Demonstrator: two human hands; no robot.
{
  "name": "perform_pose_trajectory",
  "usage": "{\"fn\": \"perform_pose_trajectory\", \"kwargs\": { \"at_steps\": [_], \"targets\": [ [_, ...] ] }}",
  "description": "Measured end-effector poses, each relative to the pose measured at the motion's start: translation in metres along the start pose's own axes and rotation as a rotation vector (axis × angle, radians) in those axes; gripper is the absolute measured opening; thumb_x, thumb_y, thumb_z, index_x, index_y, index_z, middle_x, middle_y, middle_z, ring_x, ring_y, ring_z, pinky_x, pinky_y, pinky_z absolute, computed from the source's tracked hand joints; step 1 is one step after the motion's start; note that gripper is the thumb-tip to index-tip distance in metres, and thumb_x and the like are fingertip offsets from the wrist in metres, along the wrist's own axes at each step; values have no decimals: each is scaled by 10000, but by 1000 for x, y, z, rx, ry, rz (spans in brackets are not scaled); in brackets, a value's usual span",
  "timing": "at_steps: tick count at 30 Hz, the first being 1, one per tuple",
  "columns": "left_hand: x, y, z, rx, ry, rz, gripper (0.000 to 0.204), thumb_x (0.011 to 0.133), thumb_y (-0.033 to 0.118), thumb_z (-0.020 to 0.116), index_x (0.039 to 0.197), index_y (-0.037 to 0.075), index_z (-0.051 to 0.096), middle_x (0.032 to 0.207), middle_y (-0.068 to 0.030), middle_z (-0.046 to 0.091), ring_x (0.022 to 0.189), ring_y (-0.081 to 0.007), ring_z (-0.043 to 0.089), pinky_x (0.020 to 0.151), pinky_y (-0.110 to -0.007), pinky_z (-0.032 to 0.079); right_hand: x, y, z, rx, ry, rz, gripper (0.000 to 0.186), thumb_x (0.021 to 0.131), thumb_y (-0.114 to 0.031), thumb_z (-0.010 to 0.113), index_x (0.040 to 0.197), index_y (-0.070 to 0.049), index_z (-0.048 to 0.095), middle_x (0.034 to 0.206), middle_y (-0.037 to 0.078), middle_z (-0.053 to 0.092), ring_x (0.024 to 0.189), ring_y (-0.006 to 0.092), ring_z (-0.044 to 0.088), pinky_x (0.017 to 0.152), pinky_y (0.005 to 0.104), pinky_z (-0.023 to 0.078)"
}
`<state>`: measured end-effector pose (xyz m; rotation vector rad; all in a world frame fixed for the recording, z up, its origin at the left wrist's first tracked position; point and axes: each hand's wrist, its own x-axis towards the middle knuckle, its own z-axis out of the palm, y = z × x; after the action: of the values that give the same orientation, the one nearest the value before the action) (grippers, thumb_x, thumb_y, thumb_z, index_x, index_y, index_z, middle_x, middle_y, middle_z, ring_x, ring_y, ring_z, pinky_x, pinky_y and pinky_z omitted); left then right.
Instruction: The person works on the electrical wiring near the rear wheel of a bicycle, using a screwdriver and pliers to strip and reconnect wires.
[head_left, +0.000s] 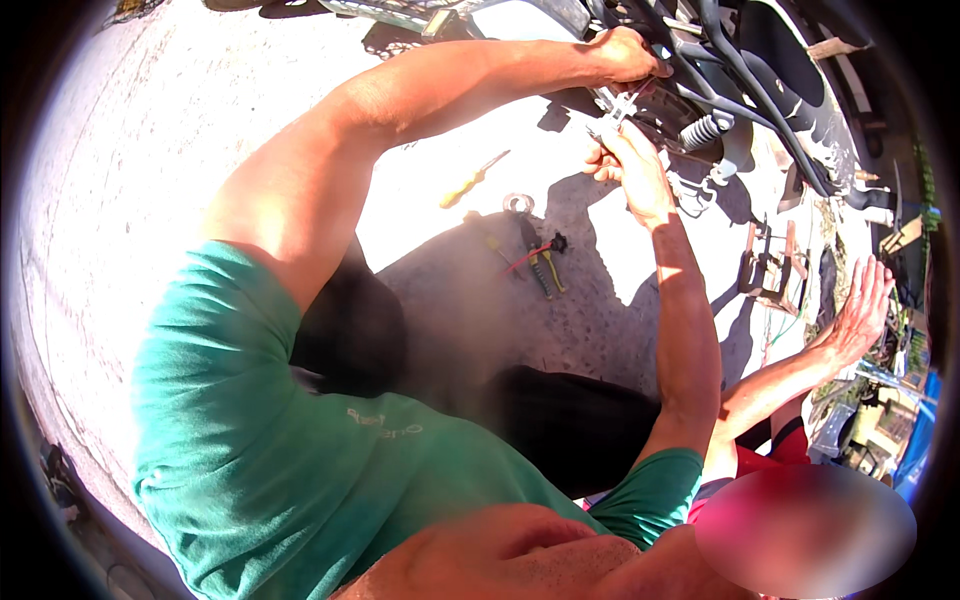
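Observation:
My left hand [628, 56] reaches to the black tubular frame [735, 75] of what looks like a motorbike. Its fingers are pinched together beside the frame; what is between them is hidden. Just below, my right hand [628, 165] is closed, its thumb against a bright silver metal piece [618, 108] whose kind I cannot make out in the glare. Beside this hand is a coil-spring shock absorber [706, 130]. On the ground between my arms lie a yellow-handled screwdriver [470, 184], a roll of tape [518, 203] and pliers with black and yellow handles [541, 262].
A thin red-shafted tool [527, 258] lies across the pliers. To the right, another person's hand [862, 308] is held out with fingers extended. A rusty metal bracket [773, 265] stands near the frame. Hard shadows and strong sunlight cover the concrete ground [150, 150].

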<state>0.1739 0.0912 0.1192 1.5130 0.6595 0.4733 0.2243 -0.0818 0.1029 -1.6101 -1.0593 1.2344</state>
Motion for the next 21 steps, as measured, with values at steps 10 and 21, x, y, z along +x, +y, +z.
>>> {"fn": "perform_pose_trajectory", "kwargs": {
  "at_steps": [10, 21],
  "targets": [
    [25, -14, 1, 734, 157, 168, 355, 901, 357, 550, 889, 56, 737, 817, -153, 718, 805, -321, 713, 741, -454, 565, 11, 2, -9, -131, 79, -28, 236, 987, -275, 572, 1006, -47, 629, 852, 23, 653, 758, 81, 609, 672, 221, 465],
    [5, -22, -9, 271, -48, 175, 248, 964, 264, 612, 1000, 33, 695, 756, -64, 726, 667, -166, 711, 624, -311, 559, 5, 22, -35, -323, 29, 78, 268, 981, -329, 580, 996, -62, 602, 925, 51, 681, 858, 105, 639, 727, 259, 480]
  ]
}}
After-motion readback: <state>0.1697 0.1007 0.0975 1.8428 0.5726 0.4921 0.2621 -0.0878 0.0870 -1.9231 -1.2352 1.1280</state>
